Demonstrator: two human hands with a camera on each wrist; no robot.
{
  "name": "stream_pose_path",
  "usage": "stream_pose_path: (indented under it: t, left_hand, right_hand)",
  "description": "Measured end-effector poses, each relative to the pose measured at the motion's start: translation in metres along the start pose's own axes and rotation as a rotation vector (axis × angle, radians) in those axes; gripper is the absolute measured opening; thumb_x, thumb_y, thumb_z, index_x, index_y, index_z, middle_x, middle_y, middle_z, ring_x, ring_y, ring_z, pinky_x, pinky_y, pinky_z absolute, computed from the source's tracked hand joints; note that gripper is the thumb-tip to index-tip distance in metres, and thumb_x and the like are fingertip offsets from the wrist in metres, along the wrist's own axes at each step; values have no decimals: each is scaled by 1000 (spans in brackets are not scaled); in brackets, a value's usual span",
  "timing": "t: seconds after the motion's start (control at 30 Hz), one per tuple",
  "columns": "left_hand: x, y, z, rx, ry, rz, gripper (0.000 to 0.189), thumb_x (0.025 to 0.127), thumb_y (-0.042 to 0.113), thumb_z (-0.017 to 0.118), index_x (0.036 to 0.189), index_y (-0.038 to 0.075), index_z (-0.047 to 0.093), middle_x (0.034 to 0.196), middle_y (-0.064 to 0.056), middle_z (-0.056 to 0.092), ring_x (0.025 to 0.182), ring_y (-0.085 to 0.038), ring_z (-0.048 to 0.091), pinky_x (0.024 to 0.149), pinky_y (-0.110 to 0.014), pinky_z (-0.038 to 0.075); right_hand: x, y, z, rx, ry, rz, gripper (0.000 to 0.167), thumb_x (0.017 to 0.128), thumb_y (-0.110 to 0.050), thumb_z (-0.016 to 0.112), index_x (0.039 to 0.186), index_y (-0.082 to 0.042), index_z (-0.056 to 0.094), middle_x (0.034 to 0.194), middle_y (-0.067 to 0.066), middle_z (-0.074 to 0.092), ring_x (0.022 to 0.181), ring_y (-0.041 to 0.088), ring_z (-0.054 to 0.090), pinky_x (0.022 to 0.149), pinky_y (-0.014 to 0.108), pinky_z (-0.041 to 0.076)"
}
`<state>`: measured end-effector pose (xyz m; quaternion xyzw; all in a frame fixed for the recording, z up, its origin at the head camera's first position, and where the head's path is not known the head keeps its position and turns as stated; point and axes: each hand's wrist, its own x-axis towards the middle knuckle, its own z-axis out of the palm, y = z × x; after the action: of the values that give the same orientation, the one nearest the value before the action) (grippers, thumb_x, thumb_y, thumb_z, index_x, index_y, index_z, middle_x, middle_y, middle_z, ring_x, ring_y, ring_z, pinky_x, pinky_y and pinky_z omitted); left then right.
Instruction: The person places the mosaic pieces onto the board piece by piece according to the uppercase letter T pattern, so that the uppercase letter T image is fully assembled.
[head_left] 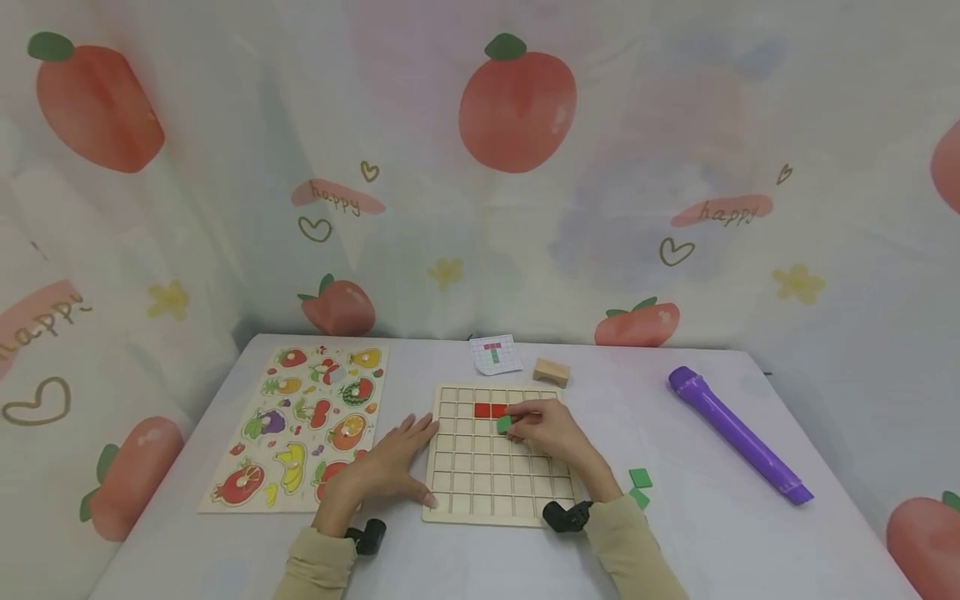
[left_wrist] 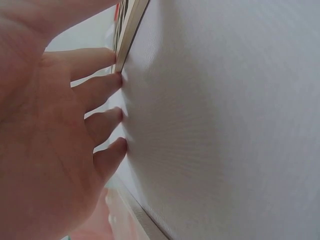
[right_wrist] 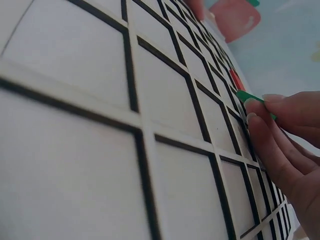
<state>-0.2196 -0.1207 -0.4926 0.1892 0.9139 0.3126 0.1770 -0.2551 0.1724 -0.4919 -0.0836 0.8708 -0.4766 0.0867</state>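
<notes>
Nearest to me: my left sleeve, tan, off the near left corner of the grid board.

Left of the board, apart from it: fruit puzzle. At the board's left edge: my left hand, fingers spread, grasping nothing.

On the board, far side, about mid-width: two red tiles side by side, flat in their squares; my fingers may cover more. Beyond the board's far edge, a paper card printed with red and green squares.

The green tile is at the board's far half, on the near side of the right-hand red one. My right hand has it pinched between thumb and fingertips, tilted. Can't tell whether its lower edge touches the board.

Handling, my judgement: very light, stiff, hard to break; smooth faces might slip if squeezed askew. Best taken by one side, thumb against fingertips, leading edge left free.

Looks: small, thin, flat, plain bright green, straight-edged.

Past the board's far edge, toward its right: wooden block. Right of the board, low down: loose green tiles. Farthest right of it: purple tube, lying aslant.
</notes>
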Motion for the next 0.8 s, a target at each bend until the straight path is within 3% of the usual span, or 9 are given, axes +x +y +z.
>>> stream_pose_path:
  t: [0.17,0.8]
  left_hand:
    - [1,0,1,10,3,0,112,67,32,96,160,12,37,171,-7,25,160,-35,13,126,-62,19]
    - [1,2,0,7,4,-2,111,67,29,97,160,10,38,171,-8,26,160,-36,12,126,-62,19]
  right_hand:
    - [4,-1,5,-44,15,10,26,91,-6,75,117,-2,76,103,9,77,81,11,69,70,24,55]
    - [3,-5,11,-126,72,0,24,89,-5,77,113,-5,78,104,3,72,88,13,63,79,29,54]
